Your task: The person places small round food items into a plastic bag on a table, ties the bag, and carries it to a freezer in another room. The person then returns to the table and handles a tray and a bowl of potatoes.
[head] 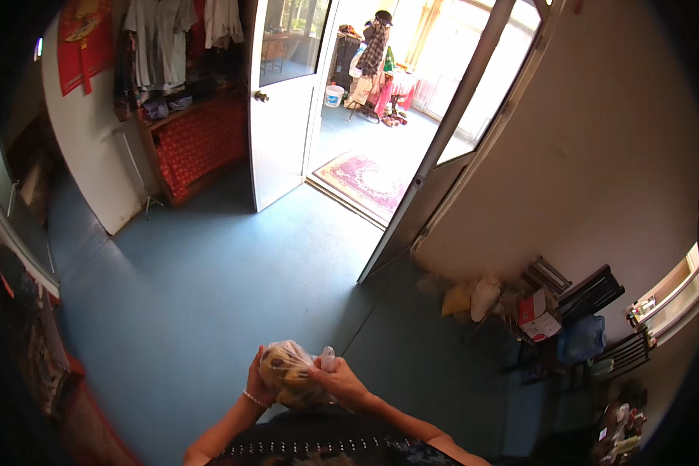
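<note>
A thin clear plastic bag (294, 373) hangs close in front of my body, bulging with several yellowish-brown round items that may be fruit. My left hand (257, 381), with a beaded bracelet at the wrist, supports the bag's left side. Its fingers are partly hidden behind the bag. My right hand (341, 381) grips the gathered neck of the bag, and a twist of plastic sticks up above the fist. Below both hands is the dark, studded front of my clothing (320, 440).
Blue floor (209, 291) stretches ahead to an open double door, its left leaf (282, 134) and right leaf (405, 227) swung inward. Beyond the sill lies a patterned rug (364, 180). At right stand dark chairs (591, 291), a cardboard box (539, 314) and a blue water jug (582, 339).
</note>
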The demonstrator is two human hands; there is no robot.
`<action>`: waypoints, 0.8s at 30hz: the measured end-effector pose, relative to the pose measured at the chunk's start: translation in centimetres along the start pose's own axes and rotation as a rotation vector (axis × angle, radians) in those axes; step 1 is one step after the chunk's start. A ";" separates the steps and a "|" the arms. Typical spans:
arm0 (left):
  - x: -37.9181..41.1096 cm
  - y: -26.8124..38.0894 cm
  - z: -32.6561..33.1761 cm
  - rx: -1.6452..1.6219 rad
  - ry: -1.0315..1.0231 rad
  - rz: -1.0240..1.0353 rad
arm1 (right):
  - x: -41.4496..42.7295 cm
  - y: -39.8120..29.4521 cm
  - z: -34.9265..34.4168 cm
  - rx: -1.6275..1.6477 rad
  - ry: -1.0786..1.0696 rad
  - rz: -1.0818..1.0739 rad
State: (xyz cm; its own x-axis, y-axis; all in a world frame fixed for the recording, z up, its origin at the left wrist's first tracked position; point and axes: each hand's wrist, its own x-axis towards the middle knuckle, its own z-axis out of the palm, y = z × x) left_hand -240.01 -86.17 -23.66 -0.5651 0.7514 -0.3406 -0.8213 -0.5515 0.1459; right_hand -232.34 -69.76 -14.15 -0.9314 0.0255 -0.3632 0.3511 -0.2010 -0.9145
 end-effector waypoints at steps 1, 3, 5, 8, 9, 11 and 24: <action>2.6 1.8 0.5 0.045 0.005 0.008 | 3.2 -0.2 -1.1 0.011 0.005 -0.009; 7.9 6.2 3.0 0.150 0.004 0.038 | 10.5 -1.0 -3.3 0.029 0.003 -0.047; 13.9 10.0 3.6 0.033 -0.016 -0.022 | 16.5 -4.3 -5.2 -0.009 -0.011 -0.084; 21.2 16.1 6.1 0.045 0.002 -0.048 | 24.8 -8.6 -7.6 -0.006 -0.024 -0.081; 24.1 17.9 7.0 0.057 -0.005 -0.073 | 27.1 -11.0 -8.4 -0.022 -0.009 -0.072; 30.0 21.1 9.1 0.076 -0.012 -0.116 | 32.4 -14.0 -10.8 -0.046 0.032 -0.060; 75.6 33.1 23.8 0.199 -0.123 -0.523 | 61.0 -30.7 -34.4 0.121 0.479 -0.102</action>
State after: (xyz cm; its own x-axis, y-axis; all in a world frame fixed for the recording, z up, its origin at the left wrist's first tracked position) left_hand -311.81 -39.00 -22.52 -0.0749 0.9493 -0.3054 -0.9863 -0.0254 0.1632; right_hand -296.66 -28.29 -14.34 -0.8013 0.4922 -0.3402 0.2203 -0.2859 -0.9326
